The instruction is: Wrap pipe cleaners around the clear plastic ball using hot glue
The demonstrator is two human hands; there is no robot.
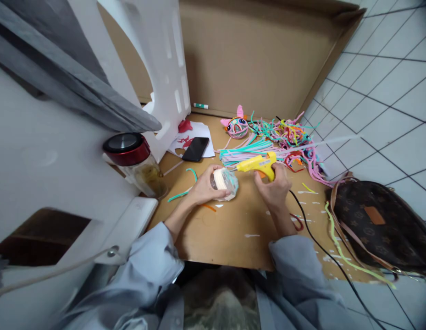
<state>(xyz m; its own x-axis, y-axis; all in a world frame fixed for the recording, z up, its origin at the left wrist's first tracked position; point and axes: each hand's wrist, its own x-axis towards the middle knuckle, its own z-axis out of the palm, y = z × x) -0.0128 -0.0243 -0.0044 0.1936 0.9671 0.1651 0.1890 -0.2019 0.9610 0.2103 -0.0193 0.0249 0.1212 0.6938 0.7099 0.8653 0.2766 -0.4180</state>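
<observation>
My left hand [206, 187] is closed around a small round object [227, 183], clear and wrapped partly in cream and turquoise strands; its exact kind I cannot make out. In my right hand [275, 185] is a yellow hot glue gun [257, 163], its nozzle pointing left and very close to the upper right side of the round object. A translucent glue stick [323, 143] juts out of the gun's back. Behind them lies a bundle of turquoise and lilac pipe cleaners [247, 152]. A pink decorated ball with ears and eyes [237, 127] sits farther back.
A black phone [196, 149] lies on white paper [208, 149] at the left. Near it stands a red-lidded bottle [139, 167]. Tangled pipe cleaners [291, 133] fill the back right. A brown handbag [384, 224] rests at the right, beside the gun's black cord [314, 238].
</observation>
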